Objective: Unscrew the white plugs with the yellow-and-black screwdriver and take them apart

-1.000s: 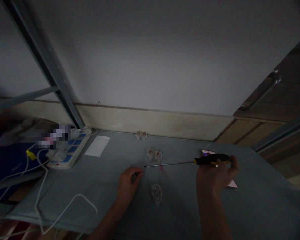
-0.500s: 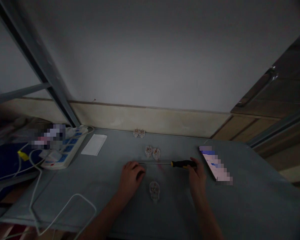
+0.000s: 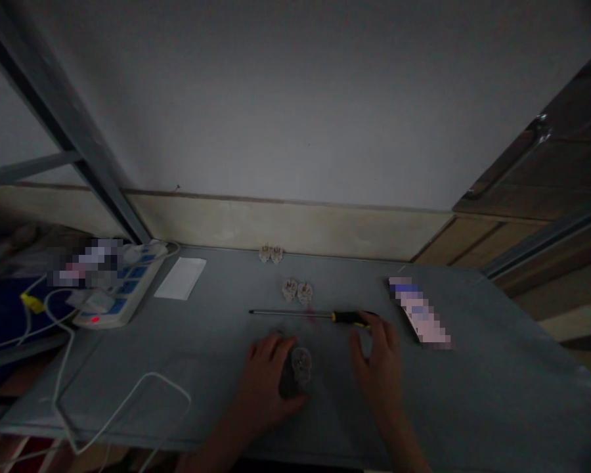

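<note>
My left hand [image 3: 268,384] curls around a small pale skull-shaped piece [image 3: 300,366] on the grey table top, and a dark patch shows beside it. My right hand [image 3: 379,371] rests with its fingers apart, the fingertips at the end of a black-and-yellow-handled screwdriver [image 3: 325,315]. That screwdriver lies flat, its long thin shaft pointing left, just beyond both hands. Farther back stand a pair of similar skull pieces [image 3: 297,291] and, near the wall, another small pair [image 3: 270,254].
A power strip [image 3: 123,295] with blue switches and a white cable [image 3: 123,401] sit at the left of the grey table [image 3: 128,368]. A white paper slip [image 3: 180,278] lies near it, and a pixelated phone [image 3: 418,311] lies at the right.
My left hand has moved onto the skull piece and drawn it slightly back. The screwdriver now lies on the table, and my right hand has opened at its handle end.
</note>
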Demonstrator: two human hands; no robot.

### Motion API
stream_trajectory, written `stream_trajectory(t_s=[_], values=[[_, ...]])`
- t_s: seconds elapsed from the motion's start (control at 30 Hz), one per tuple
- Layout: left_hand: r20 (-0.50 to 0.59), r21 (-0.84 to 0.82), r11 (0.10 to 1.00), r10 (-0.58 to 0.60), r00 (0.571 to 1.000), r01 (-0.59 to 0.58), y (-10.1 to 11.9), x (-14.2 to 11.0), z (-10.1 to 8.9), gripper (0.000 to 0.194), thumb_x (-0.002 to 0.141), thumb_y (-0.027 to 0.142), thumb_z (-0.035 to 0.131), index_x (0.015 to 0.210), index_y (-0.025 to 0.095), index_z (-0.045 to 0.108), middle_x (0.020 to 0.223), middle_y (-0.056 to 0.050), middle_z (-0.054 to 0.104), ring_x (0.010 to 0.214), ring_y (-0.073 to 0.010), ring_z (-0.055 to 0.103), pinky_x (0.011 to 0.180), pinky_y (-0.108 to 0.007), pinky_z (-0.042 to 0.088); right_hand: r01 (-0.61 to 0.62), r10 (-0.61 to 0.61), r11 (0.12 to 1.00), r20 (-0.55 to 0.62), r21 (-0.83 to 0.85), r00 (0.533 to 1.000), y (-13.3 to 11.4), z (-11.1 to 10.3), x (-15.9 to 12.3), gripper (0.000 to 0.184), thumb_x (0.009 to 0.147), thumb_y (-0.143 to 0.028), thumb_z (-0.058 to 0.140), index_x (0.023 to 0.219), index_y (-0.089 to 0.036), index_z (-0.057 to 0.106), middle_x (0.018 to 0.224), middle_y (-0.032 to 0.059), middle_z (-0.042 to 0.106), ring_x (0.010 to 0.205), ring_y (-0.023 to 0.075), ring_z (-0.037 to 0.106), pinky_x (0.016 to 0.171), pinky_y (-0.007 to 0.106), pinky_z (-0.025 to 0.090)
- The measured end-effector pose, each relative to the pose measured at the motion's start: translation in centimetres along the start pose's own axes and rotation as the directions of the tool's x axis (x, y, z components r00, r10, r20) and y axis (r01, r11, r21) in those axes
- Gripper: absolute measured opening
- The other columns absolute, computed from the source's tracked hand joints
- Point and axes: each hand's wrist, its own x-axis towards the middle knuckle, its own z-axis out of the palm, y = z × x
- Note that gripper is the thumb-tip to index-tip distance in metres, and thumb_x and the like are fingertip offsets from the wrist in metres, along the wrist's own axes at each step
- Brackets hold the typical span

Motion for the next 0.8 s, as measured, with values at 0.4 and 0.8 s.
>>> stream_trajectory(t_s=[0.4, 0.8], values=[[-0.013, 0.000, 1.000, 0.009, 1.000, -0.009, 0.6, 0.5, 0.3, 0.058, 0.064, 0.023, 0.080, 0.119, 0.018, 0.063, 0.121, -0.012, 0.067, 0.109, -0.0376, 0.059, 0.095, -0.057, 0.042, -0.083, 0.119, 0.993, 0.586, -0.088, 0.802, -5.9, 2.6, -4.5, 0.029, 0.084, -0.035, 0.058, 0.108, -0.018, 0.058, 0.092, 0.0119, 0.072, 0.079, 0.0299, 0.071, 0.065, 0.035, 0.047], [-0.123, -0.468, 0.879, 0.043, 0.991, -0.097, -0.5, 0.0, 0.3, 0.061, 0.067, 0.007, 0.076, 0.122, 0.023, 0.055, 0.121, -0.009, 0.063, 0.112, -0.0269, 0.062, 0.097, -0.043, 0.051, -0.321, 0.063, 0.916, 0.703, 0.241, 0.709, -6.9, 1.9, -2.9, 0.027, 0.083, -0.044, 0.057, 0.093, -0.019, 0.051, 0.077, 0.0021, 0.065, 0.072, 0.0175, 0.065, 0.066, 0.027, 0.045]])
